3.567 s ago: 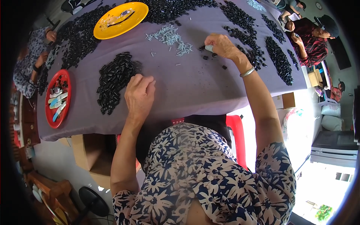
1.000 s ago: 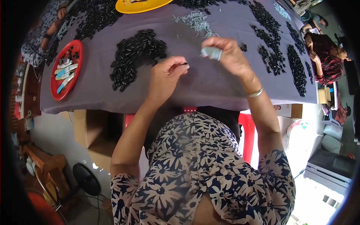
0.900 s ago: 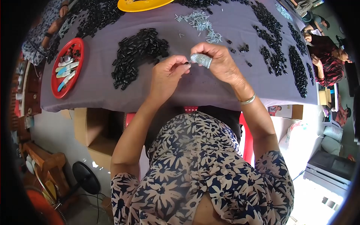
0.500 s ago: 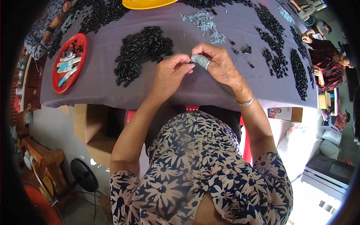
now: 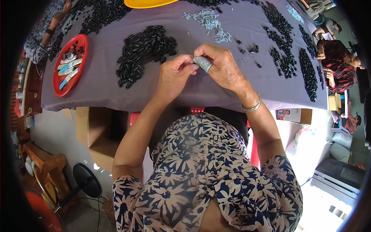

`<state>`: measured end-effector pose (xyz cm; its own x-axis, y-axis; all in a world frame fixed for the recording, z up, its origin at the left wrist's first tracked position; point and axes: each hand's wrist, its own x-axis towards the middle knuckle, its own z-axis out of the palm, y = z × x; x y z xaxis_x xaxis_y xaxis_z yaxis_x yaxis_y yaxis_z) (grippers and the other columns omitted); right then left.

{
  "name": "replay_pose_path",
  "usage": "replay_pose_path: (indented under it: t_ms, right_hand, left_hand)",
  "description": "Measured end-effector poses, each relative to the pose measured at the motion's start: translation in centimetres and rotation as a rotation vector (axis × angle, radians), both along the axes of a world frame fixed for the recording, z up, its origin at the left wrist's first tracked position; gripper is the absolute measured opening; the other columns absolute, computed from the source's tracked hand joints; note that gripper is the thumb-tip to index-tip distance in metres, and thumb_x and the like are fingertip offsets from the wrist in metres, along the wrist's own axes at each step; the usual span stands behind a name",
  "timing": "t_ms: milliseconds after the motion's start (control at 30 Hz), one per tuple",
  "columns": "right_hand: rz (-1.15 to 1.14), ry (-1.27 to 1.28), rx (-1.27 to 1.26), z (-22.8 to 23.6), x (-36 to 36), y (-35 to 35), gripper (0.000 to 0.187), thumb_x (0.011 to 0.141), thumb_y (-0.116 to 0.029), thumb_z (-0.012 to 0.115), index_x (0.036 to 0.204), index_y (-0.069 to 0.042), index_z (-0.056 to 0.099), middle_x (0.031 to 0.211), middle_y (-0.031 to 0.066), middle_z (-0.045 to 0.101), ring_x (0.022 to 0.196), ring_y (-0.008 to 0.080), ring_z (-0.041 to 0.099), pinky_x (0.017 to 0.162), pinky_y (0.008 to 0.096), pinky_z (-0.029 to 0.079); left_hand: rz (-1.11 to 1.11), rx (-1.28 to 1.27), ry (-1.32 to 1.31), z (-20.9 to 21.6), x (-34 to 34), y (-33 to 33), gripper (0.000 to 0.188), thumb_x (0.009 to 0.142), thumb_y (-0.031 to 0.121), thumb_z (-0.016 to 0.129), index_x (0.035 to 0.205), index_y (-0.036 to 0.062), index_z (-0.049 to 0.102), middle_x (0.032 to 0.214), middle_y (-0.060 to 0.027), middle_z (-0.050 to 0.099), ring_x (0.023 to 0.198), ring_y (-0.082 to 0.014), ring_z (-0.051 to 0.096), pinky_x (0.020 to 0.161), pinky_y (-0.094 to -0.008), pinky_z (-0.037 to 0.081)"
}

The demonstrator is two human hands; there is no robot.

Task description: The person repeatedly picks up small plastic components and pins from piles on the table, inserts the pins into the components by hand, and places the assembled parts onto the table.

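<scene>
My left hand (image 5: 172, 76) is closed, its thumb and index finger pinched at a tiny dark piece that mostly hides between the fingertips. Opposite it, my right hand (image 5: 225, 70) is closed too, its fingertips meeting those of the left. A grey speckled sleeve (image 5: 203, 64) covers my right thumb. What the right fingers grip, if anything, cannot be made out. Just beyond the left hand spreads a heap of short black cylindrical parts (image 5: 145, 48). Farther off lies a pile of thin, pale metal pins (image 5: 208, 20), and a few loose black parts (image 5: 253, 49) sit to the right.
A red tray (image 5: 57, 83) with blue-and-white handled tools stands at left on the grey tablecloth (image 5: 104, 89). The rim of a yellow dish (image 5: 150, 4) shows at the far edge. More black parts (image 5: 307, 73) lie at right. Other people sit on both sides.
Both hands have shifted very slightly left while staying together. The sleeved right thumb has tipped closer over the left fingertips, so the dark piece shows less.
</scene>
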<state>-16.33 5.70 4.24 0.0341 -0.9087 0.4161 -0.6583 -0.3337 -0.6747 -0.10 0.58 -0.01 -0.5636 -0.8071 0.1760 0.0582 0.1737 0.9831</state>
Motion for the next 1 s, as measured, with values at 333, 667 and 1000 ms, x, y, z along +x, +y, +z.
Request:
replay_pose_path:
  t_ms: [333,667,1000]
  right_hand:
    - [-0.014,-0.037,-0.032,-0.48,0.02,0.23,0.014,0.082,0.0,0.069,0.092,-0.001,0.059,0.079,0.0088,0.062,0.068,0.0156,0.059,0.064,0.0293,0.048]
    - [0.013,-0.041,0.049,-0.34,-0.5,0.1,0.014,0.081,-0.003,0.069,0.092,0.0,0.062,0.078,0.0151,0.065,0.069,0.0274,0.065,0.061,0.036,0.051]
    - [-0.008,-0.059,0.098,0.21,0.29,0.0,0.012,0.08,-0.002,0.069,0.09,-0.001,0.063,0.078,0.0115,0.066,0.066,0.0232,0.063,0.06,0.034,0.05]
  left_hand:
    - [0.037,0.091,0.013,0.53,-0.12,0.14,0.009,0.088,0.003,0.065,0.097,-0.0012,0.066,0.082,-0.0019,0.065,0.075,-0.0074,0.061,0.068,-0.0221,0.049]
    - [0.017,0.018,-0.03,0.39,-0.33,0.08,0.01,0.088,0.002,0.064,0.097,-0.0008,0.065,0.079,-0.0009,0.065,0.073,-0.0067,0.061,0.068,-0.0223,0.05]
    - [-0.01,-0.029,-0.087,0.7,0.21,0.03,0.012,0.089,0.002,0.063,0.1,-0.0009,0.066,0.082,-0.0013,0.067,0.075,-0.0054,0.061,0.067,-0.0209,0.048]
